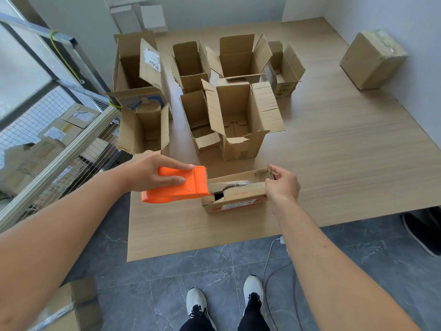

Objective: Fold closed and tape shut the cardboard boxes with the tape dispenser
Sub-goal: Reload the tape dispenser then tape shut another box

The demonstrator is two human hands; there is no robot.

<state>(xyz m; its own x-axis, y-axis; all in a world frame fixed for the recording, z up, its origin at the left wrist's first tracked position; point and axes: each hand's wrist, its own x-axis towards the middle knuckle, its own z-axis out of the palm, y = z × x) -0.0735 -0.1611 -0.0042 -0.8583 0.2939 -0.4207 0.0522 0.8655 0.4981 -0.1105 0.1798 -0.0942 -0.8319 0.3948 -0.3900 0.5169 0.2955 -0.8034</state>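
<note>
A small flat cardboard box lies near the front of the wooden table, its top flaps folded down with a gap at the left end. My left hand grips the orange tape dispenser, whose front end meets the box's left end. My right hand pinches the flaps at the box's right end. Clear tape seems to run along the top seam.
Several open cardboard boxes stand upright across the middle and back of the table. A closed box sits at the far right by the wall. A wire cage cart with parcels stands left. A cable trails on the tiled floor by my feet.
</note>
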